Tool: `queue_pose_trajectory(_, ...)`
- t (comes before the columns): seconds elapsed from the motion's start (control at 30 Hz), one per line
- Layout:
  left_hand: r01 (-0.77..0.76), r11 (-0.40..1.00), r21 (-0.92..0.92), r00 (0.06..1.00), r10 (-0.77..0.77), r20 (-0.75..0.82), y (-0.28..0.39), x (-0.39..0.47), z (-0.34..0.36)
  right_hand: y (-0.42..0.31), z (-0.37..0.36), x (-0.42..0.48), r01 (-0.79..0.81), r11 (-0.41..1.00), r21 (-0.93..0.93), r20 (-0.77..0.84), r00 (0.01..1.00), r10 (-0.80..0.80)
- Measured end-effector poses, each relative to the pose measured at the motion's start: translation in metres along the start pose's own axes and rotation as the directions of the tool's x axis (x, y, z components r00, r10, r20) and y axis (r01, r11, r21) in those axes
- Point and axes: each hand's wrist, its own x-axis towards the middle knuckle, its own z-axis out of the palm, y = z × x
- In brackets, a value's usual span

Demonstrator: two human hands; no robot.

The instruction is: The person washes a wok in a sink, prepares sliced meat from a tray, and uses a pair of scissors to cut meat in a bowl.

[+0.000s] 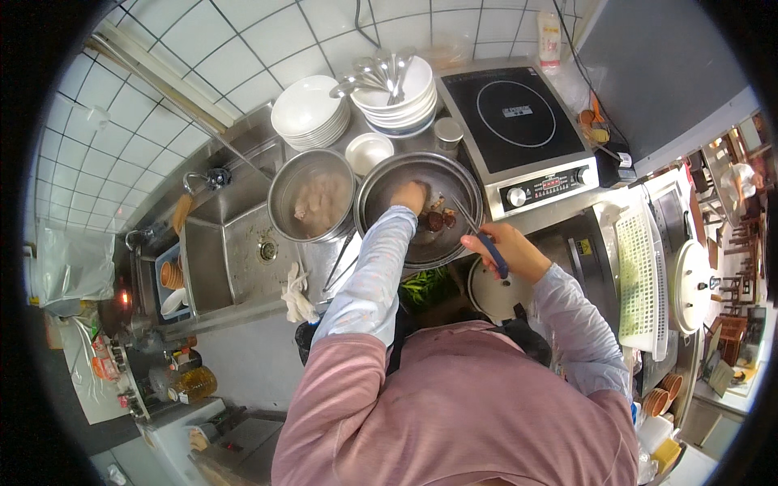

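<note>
A wide metal pan stands in front of me on the steel counter, with dark brown food pieces inside it. My left hand reaches down into the pan, to the left of those pieces; its fingers are hard to see, so what it holds cannot be told. In my right hand, at the pan's right rim, are blue-handled scissors, their blades pointing over the pan towards the pieces. Directly left of the pan, a metal pot holds pale meat in cloudy liquid.
Behind are stacked white plates, stacked bowls with metal spoons on top, a small white bowl and a lidded jar. An induction cooker stands right. Left is a sink, with a white cloth at its edge.
</note>
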Motion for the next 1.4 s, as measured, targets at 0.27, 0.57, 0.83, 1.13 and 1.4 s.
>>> queue_pose_trajectory(0.27, -0.111, 0.993, -0.039, 0.983, 0.116, 0.142, -0.016, 0.006, 0.001, 0.0, 0.002, 0.003, 0.039, 0.997, -0.07, -0.016, 0.999, -0.04)
queue_pose_trajectory(0.57, -0.157, 0.982, -0.103, 0.986, 0.162, 0.037, -0.006, 0.004, -0.006, 0.002, 0.002, -0.003, -0.033, 0.999, 0.023, 0.007, 0.999, 0.033)
queue_pose_trajectory(0.83, 0.328, -0.05, -0.943, 0.938, 0.134, 0.319, -0.007, -0.093, -0.078, -0.008, 0.012, 0.014, 0.115, 0.987, -0.114, 0.081, 0.991, -0.106)
queue_pose_trajectory(1.13, 0.318, -0.27, -0.909, 0.936, -0.063, 0.346, -0.002, -0.123, -0.053, -0.011, 0.034, 0.013, 0.062, 0.982, -0.177, 0.113, 0.993, -0.042)
queue_pose_trajectory(1.4, 0.279, -0.372, -0.885, 0.952, -0.014, 0.306, 0.003, -0.124, -0.045, -0.005, 0.024, 0.016, 0.029, 0.987, -0.161, 0.186, 0.983, 0.002)
